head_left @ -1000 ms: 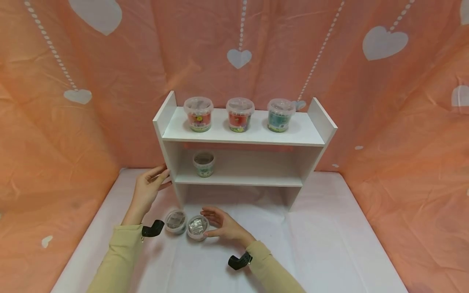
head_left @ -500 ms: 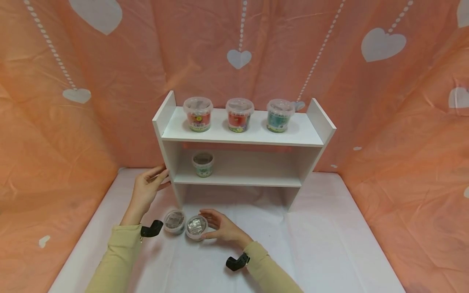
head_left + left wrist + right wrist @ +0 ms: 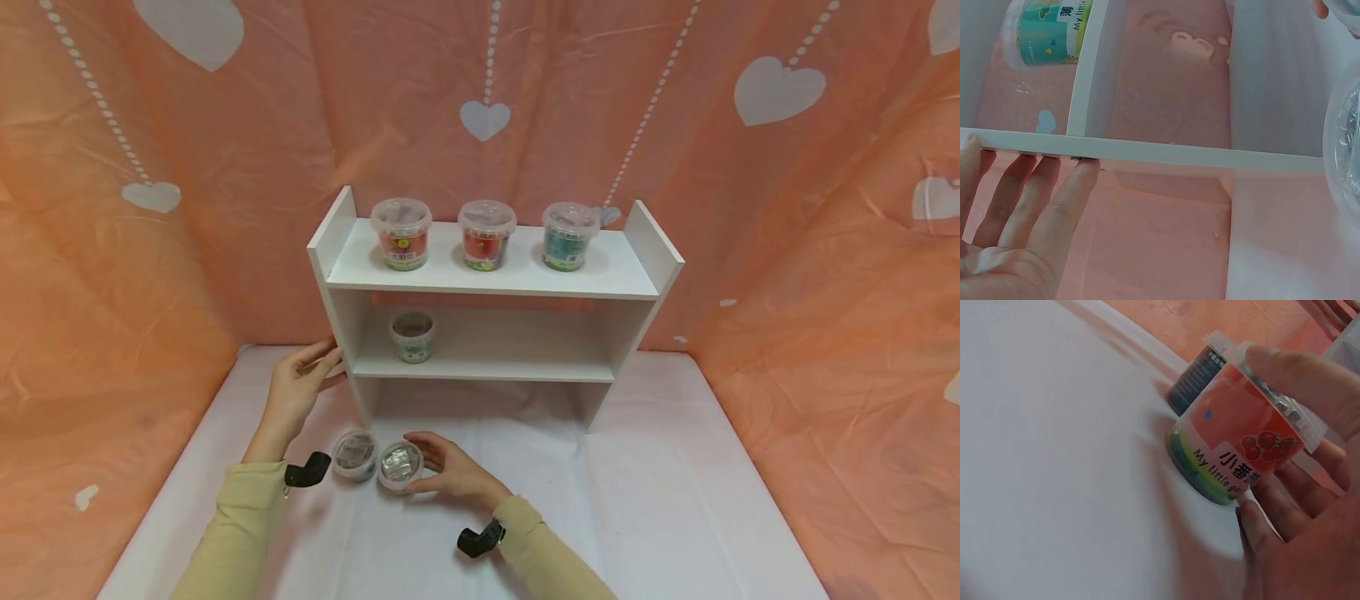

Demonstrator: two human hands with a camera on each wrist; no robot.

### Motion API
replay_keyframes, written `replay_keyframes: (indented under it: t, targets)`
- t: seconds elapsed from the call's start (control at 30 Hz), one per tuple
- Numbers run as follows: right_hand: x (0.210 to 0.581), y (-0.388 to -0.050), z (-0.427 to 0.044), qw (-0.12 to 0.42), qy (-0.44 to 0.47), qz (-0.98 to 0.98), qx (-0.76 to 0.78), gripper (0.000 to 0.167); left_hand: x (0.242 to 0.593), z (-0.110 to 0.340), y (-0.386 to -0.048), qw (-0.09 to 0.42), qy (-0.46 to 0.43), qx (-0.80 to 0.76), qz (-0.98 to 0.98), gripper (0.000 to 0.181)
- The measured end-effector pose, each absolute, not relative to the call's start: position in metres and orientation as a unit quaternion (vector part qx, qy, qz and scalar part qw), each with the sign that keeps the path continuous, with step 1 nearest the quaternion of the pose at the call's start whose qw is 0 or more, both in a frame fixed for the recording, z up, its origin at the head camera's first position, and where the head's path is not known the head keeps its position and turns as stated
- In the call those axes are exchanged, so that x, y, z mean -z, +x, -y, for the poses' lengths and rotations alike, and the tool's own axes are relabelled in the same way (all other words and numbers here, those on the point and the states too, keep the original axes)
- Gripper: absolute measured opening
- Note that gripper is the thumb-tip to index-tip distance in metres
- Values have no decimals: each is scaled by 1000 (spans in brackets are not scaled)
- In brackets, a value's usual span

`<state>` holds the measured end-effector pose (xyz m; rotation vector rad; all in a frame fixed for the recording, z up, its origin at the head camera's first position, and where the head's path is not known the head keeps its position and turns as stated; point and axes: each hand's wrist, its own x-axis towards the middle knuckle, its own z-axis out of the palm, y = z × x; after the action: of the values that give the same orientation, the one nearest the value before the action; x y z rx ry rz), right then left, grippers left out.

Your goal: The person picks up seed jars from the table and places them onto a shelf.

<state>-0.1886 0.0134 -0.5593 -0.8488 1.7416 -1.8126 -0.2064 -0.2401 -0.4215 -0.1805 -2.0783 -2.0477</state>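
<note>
In the head view, my right hand [image 3: 453,473] grips a clear-lidded plastic tub [image 3: 401,464] in front of the shelf. The right wrist view shows its red label with tomatoes [image 3: 1235,428], the thumb at the lid rim and fingers round the far side. A dark-labelled tub [image 3: 1195,381] stands close beside it on the white cloth; its lidded top [image 3: 354,452] shows silvery contents from above. My left hand [image 3: 294,385] touches the left side panel of the white shelf [image 3: 487,367], fingers fairly straight against the outer face, thumb at the front edge.
Along the top board stand two red-labelled tubs [image 3: 402,237] [image 3: 486,237] and a teal-labelled tub [image 3: 567,239]. One green-labelled tub [image 3: 413,337] sits at the left of the middle board. Orange cloth [image 3: 810,275] with white hearts hangs around the white-covered table [image 3: 675,500].
Everything drifts slightly leftward in the head view. The right hand's fingers have closed in around the red tub. The left hand stays against the shelf panel.
</note>
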Motion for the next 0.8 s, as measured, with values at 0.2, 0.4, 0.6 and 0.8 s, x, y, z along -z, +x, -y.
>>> replay_keyframes:
  t: [0.2, 0.4, 0.6, 0.8]
  targets:
    - [560, -189, -12, 242, -300, -655, 651, 73, 423, 240, -206, 112, -60, 697, 706, 50]
    - [561, -189, -11, 238, -302, -662, 643, 72, 421, 240, -205, 110, -60, 694, 709, 50]
    - [564, -190, -8, 239, -305, -660, 644, 71, 418, 238, -205, 107, -55, 692, 712, 47]
    - [554, -186, -8, 236, -299, -664, 643, 70, 417, 238, -204, 104, -50, 692, 712, 46]
